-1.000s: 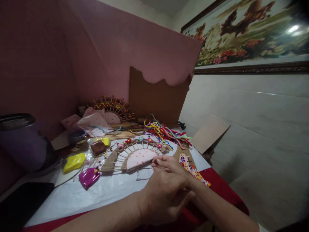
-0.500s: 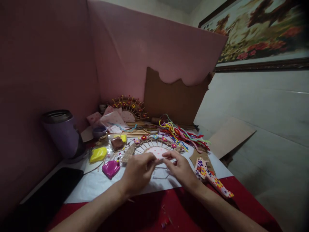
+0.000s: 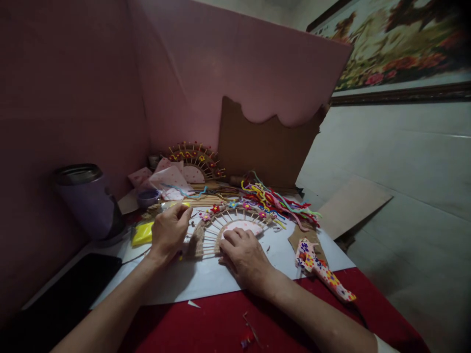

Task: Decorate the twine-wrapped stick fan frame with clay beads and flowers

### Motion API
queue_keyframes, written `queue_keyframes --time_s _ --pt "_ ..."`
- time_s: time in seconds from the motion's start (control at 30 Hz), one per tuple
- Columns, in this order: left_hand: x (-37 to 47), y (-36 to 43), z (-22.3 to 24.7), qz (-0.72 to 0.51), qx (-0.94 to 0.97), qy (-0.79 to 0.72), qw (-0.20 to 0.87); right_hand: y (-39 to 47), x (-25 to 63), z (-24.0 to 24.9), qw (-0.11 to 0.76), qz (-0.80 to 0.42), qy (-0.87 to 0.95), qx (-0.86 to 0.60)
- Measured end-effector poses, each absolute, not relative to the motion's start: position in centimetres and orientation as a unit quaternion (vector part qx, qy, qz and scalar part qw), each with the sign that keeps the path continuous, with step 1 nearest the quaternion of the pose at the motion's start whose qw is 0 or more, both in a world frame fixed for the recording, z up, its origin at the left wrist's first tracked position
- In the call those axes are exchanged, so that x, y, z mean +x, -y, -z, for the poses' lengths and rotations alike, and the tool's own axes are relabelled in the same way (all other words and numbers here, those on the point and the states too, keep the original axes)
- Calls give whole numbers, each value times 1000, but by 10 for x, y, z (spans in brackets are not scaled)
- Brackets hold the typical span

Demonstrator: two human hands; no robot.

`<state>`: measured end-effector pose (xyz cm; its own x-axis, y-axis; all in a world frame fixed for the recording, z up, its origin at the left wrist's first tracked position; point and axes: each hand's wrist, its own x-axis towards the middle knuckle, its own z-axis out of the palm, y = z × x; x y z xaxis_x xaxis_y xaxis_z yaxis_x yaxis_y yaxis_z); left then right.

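Observation:
A fan-shaped craft (image 3: 209, 235) of thin sticks, with a twine-wrapped rim, small flowers and a pink dotted centre, lies on white paper. My right hand (image 3: 245, 257) rests on its lower middle, fingers loosely curled and a little apart, over the dotted part. To the left, my left hand (image 3: 170, 229) is closed above the clay packets, beside the yellow packet (image 3: 143, 234); what its fingers hold, if anything, is too small to make out. The magenta packet is hidden behind this hand and arm.
Colourful fuzzy stems (image 3: 275, 201) lie behind the craft. A purple tumbler (image 3: 90, 203) and a black phone-like slab (image 3: 88, 277) are at left. At right lies a flowered piece (image 3: 320, 267). A second fan (image 3: 195, 164) stands at the back.
My hands have parted: the left moved left and up to the clay packets, the right moved left and down onto the craft. A white scrap now shows on the red cloth.

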<state>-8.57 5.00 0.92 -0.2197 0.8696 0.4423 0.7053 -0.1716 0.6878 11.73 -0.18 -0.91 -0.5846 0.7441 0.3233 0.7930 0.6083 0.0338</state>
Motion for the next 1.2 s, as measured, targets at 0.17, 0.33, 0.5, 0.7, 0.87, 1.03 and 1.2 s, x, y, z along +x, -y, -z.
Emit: queue_keyframes --time_s 0.17,0.33,0.5,0.7,0.87,1.03,1.2 --pt "-87 -57 -1 -552 582 -562 202 7 123 8 137 134 876 -442" --pt "-79 -49 -7 -604 495 -505 368 12 130 11 176 146 865 -447" --pt "-67 -40 -12 -605 431 -468 479 15 130 14 223 145 856 -443" --pt "-55 -35 -1 -596 518 -418 449 20 128 16 273 141 852 -424" --pt "-47 -21 -3 -551 562 -453 419 20 129 16 318 135 844 -409" --pt "-43 -10 -7 -538 613 -426 393 19 130 16 388 80 818 -417" --pt "-41 -8 1 -539 574 -366 497 18 129 16 468 2 782 -411"
